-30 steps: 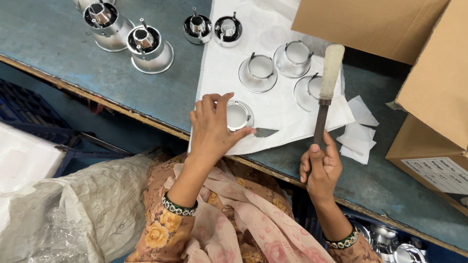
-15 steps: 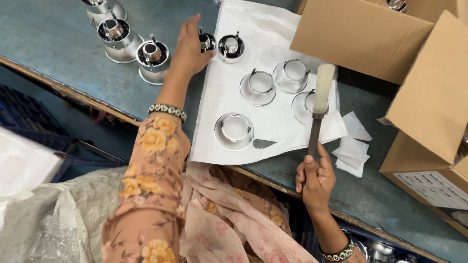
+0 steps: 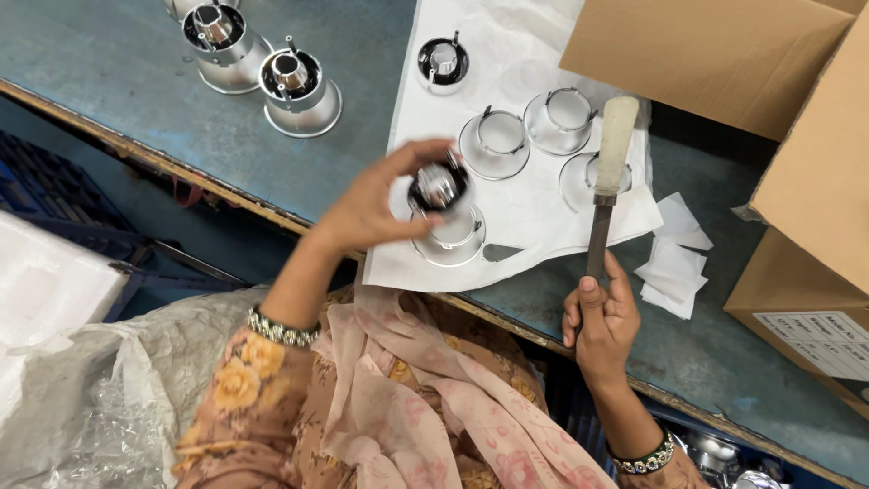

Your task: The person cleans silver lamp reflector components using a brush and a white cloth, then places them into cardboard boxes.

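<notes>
Your left hand pinches the small, rigid, slick metal fitting by its rim, above the white sheet; your right hand clamps the flat tool.

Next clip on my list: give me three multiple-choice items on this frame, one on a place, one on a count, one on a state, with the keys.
1. Where does the white sheet lie?
A. on the blue-grey table
B. inside the cardboard box
C. on the floor

2. How many shiny cup-shaped metal parts stand on the bare table, left of the sheet and fully in view?
A. none
B. two
C. five

3. What is the left hand doing?
A. resting flat on the table
B. holding a small dark round part above a metal cup
C. gripping the tool

Answers: 1 A, the sheet is spread on the tabletop. 2 B, two stand side by side at top left. 3 B, the fingers pinch the part; the right hand holds the pale-ended tool.
</notes>
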